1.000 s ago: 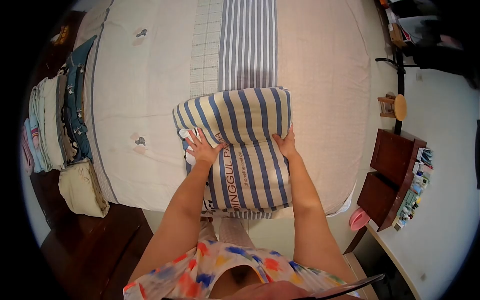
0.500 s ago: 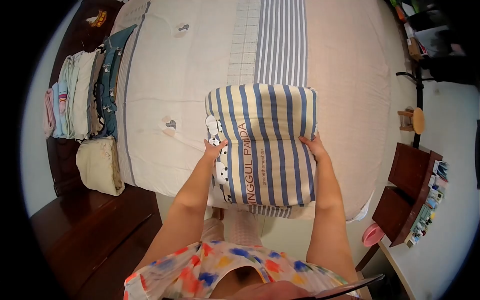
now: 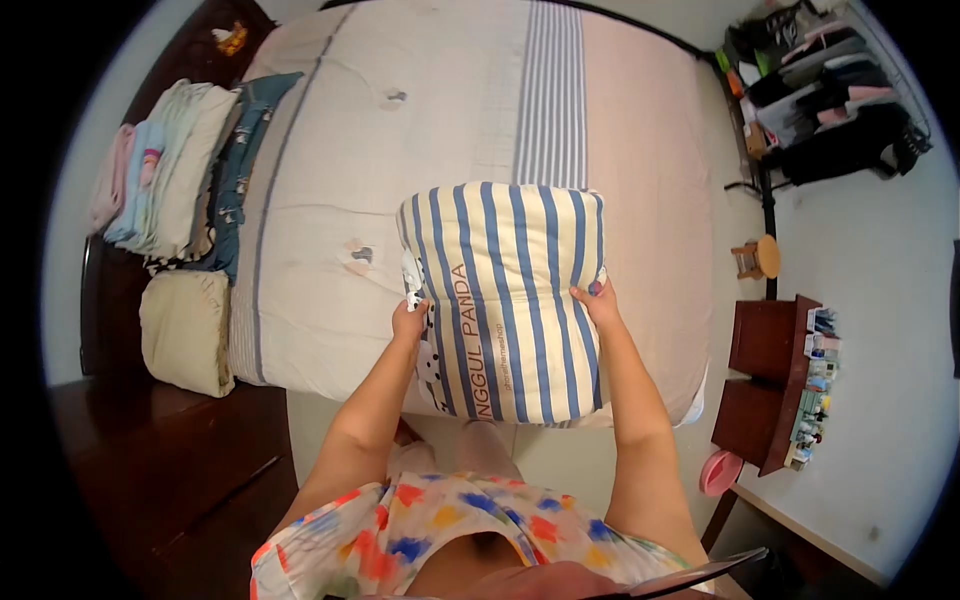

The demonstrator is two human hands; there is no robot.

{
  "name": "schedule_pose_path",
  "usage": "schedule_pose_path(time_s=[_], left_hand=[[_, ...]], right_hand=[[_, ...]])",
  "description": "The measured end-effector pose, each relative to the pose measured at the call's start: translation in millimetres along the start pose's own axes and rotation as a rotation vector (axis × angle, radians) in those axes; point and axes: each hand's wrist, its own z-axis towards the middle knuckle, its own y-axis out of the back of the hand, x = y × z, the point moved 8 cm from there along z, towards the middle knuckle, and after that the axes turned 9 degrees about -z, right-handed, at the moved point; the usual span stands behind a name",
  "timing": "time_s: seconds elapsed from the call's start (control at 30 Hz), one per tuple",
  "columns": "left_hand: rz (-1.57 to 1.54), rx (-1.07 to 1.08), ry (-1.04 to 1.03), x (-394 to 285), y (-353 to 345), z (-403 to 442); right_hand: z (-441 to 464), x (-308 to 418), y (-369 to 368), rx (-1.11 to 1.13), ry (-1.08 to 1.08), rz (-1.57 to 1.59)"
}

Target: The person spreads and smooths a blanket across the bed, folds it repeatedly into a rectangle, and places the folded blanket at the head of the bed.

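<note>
A thick folded quilt [image 3: 515, 300] with cream and blue stripes and printed lettering lies at the near edge of the bed [image 3: 650, 200]. Panda figures show along its left side. My left hand [image 3: 408, 318] grips that left side, thumb on top and the other fingers hidden beneath. On the opposite side, my right hand [image 3: 598, 300] holds the quilt's edge, its thumb over the top and its fingers underneath.
Folded cloths [image 3: 170, 170] stand at the headboard, with a cream folded bundle [image 3: 187, 330] beside them. On the right are a wooden stool [image 3: 757, 258], dark red drawers [image 3: 755, 340], a pink basin [image 3: 720, 472] and hanging clothes [image 3: 840, 90].
My left hand has gone from lying spread on top of the quilt to gripping its left side. The quilt's folded top looks flatter, and the camera view has shifted.
</note>
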Motion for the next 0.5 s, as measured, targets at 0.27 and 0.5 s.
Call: schedule_pose_path(time_s=[0.27,0.5], left_hand=[[-0.07,-0.181,-0.207,-87.9,91.7,-124.9],[-0.134,-0.453,-0.506,-71.8,58.7,-238.8]], right_hand=[[-94.1,124.0,-27.3,0.098,0.256,-0.049],[-83.7,156.9,1.3,0.438,0.421,0.075]])
